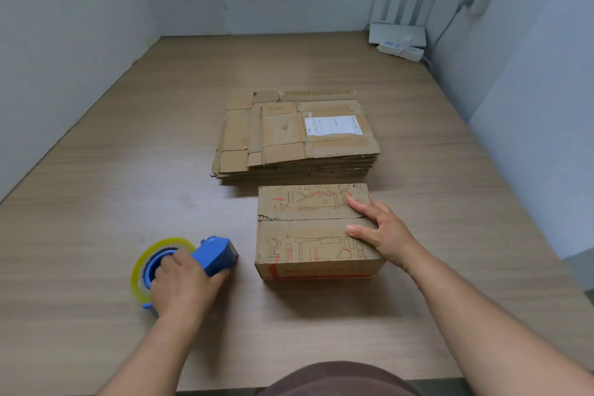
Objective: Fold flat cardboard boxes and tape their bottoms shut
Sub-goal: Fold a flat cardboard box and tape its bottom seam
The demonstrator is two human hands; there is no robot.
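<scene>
The fingers (172,262) of my left hand (184,283) are curled round the blue plastic tape dispenser (215,255), gripping it at the hub. Its yellowish clear tape roll (141,270) rests on the wooden table (112,186). My right hand (385,235) lies flat, fingers straight and spread. It presses the right end of the folded brown cardboard box with red line drawings (305,235), across the seam where two flaps meet. The box sits right of the dispenser, not touching it. Just behind lies the stack of flattened cardboard boxes (289,138), a white label (332,125) on top.
</scene>
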